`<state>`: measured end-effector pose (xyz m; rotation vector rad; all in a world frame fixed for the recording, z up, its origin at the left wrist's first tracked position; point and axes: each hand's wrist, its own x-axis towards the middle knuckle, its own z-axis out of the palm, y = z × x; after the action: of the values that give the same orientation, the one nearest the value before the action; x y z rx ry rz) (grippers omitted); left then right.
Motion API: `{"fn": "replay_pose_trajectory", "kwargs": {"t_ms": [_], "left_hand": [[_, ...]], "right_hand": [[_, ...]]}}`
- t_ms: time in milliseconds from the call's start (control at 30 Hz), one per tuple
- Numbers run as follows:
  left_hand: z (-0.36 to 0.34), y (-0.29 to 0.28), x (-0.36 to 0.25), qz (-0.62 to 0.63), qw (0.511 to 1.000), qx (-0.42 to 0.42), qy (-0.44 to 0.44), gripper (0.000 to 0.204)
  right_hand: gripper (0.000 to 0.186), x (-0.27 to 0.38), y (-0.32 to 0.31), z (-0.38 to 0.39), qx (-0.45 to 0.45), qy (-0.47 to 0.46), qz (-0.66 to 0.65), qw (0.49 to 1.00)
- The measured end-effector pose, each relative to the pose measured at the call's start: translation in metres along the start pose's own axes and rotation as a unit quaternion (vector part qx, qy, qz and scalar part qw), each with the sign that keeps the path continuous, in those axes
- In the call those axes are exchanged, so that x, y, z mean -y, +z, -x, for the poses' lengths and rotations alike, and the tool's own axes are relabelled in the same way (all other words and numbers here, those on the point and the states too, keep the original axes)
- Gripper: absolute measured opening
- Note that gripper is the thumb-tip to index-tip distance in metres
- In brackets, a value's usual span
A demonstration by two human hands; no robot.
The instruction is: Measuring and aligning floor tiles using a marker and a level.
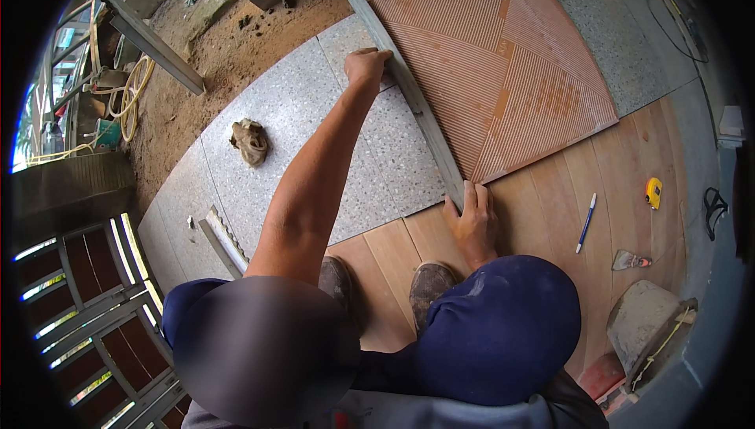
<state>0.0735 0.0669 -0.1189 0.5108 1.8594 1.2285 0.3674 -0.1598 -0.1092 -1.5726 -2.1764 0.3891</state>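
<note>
A long grey straightedge bar (415, 103) runs from the top edge down toward me, along the left side of ridged reddish-brown tiles (543, 103) that look like they lie back side up. My left hand (366, 66) is closed at the bar's far part, its fingertips against it. At the near end, my right hand (473, 220) pinches the bar between thumb and fingers, beside the tile's near left corner. Grey speckled tiles (295, 146) extend left of the bar, under my left arm.
A crumpled rag (249, 143) lies on the speckled tiles, a notched trowel (224, 242) near their edge. On the wood-look floor (535, 209) are a pen (587, 223), yellow tape measure (653, 193), scraper (631, 261) and dirty bucket (645, 323). Bare soil (212, 67) borders the far left.
</note>
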Motion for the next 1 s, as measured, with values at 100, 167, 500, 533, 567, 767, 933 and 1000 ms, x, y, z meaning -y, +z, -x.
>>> {"fn": "replay_pose_trajectory", "kwargs": {"t_ms": [100, 167, 500, 533, 567, 767, 933, 1000], "left_hand": [[-0.028, -0.025, 0.004, -0.01, 1.0, 0.006, -0.006, 0.028], [-0.024, -0.019, 0.005, -0.01, 1.0, 0.013, -0.017, 0.024], [-0.016, -0.011, 0.0, -0.007, 0.999, 0.037, 0.006, 0.022], [-0.018, -0.012, 0.004, -0.037, 0.999, 0.022, 0.026, 0.022], [-0.024, -0.02, 0.008, -0.071, 0.996, 0.002, 0.051, 0.023], [-0.009, -0.01, 0.009, -0.051, 0.998, 0.001, 0.022, 0.029], [-0.013, -0.012, 0.007, -0.028, 0.999, 0.02, 0.006, 0.034], [-0.015, -0.011, 0.008, -0.032, 0.999, 0.02, 0.009, 0.035]], "right_hand": [[0.049, 0.014, 0.005, -0.007, 0.011, 0.008, -0.043, 0.999], [0.049, 0.011, 0.002, -0.005, 0.009, 0.009, -0.027, 1.0], [0.049, 0.009, -0.001, -0.007, -0.01, 0.014, -0.025, 1.0], [0.049, 0.009, 0.0, -0.006, -0.002, 0.015, -0.022, 1.0], [0.048, 0.013, 0.004, -0.007, 0.002, 0.014, -0.024, 1.0], [0.047, 0.007, 0.004, 0.001, -0.017, 0.031, -0.037, 0.999], [0.047, 0.006, 0.009, 0.0, -0.024, 0.05, -0.057, 0.997], [0.048, 0.005, 0.015, 0.001, -0.045, 0.042, -0.056, 0.997]]}}
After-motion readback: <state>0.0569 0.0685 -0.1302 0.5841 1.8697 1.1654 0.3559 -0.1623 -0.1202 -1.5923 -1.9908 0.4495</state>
